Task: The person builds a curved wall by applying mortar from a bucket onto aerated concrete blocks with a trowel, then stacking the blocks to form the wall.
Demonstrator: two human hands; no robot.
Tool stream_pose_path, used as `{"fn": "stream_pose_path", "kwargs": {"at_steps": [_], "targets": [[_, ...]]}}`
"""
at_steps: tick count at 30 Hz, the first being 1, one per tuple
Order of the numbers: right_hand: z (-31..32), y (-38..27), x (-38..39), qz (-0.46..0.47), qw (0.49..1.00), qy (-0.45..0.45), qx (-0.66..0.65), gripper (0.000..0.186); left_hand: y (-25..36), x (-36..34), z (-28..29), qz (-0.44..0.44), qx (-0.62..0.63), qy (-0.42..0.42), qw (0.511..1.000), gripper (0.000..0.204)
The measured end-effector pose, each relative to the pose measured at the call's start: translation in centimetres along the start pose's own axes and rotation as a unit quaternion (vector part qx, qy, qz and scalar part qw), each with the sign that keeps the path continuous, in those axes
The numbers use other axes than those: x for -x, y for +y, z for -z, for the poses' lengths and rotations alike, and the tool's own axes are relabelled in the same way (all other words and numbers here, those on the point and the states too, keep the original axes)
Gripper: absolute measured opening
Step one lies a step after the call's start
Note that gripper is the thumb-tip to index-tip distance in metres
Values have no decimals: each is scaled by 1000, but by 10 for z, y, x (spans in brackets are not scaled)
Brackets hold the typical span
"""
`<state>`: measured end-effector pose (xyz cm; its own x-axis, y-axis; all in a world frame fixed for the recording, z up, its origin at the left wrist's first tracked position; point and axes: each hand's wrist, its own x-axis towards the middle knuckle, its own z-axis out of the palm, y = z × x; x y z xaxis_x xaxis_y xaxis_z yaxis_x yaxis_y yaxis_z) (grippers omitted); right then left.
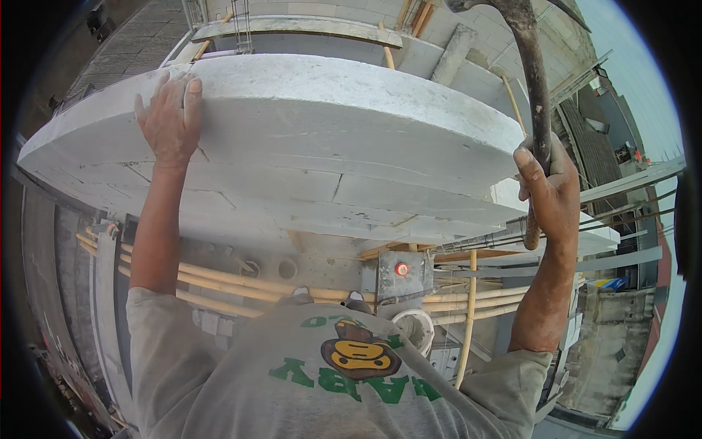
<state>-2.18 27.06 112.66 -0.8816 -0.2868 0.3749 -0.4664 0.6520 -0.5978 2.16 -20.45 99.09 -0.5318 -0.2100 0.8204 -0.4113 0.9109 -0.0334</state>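
Observation:
My left hand (172, 121) lies on the upper edge of a white block wall (351, 139), its fingers stretched out and apart, holding nothing. Dust coats its fingertips. On the other side, my right hand (550, 186) is closed round the long handle of a worn metal hammer (537, 80). The hammer is raised upright near the wall's right end. Its rounded face and curved claw reach the top of the picture, where the head is partly cut off. Thin dark joints and cracks run across the wall's near face.
Bamboo poles (205, 282) run across below the wall, near my feet. A white bucket (413, 329) stands beside a grey board (404, 274) bearing a red round object (401, 269). Beyond the wall are a wooden plank (300, 28) and more block walling. Metal bars project at the right.

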Motion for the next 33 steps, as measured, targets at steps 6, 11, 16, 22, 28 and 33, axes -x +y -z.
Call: {"fn": "stream_pose_path", "kwargs": {"at_steps": [6, 11, 16, 22, 28, 33], "targets": [[38, 47, -11, 55, 988, 19, 145, 65, 138, -24, 41, -135, 242, 42, 960, 39], [26, 54, -24, 58, 957, -98, 268, 60, 181, -10, 35, -189, 225, -4, 956, 31], [36, 48, -35, 194, 970, 41, 141, 57, 182, -12, 31, -188, 209, -2, 960, 29], [81, -41, -38, 107, 958, 149, -223, 38, 186, -13, 41, -196, 241, 30, 950, 24], [-20, 18, -27, 49, 927, -147, 341, 49, 178, -8, 35, -175, 246, -1, 953, 28], [-6, 15, -23, -35, 954, -158, 251, 51, 179, -11, 36, -187, 261, 10, 947, 28]]}}
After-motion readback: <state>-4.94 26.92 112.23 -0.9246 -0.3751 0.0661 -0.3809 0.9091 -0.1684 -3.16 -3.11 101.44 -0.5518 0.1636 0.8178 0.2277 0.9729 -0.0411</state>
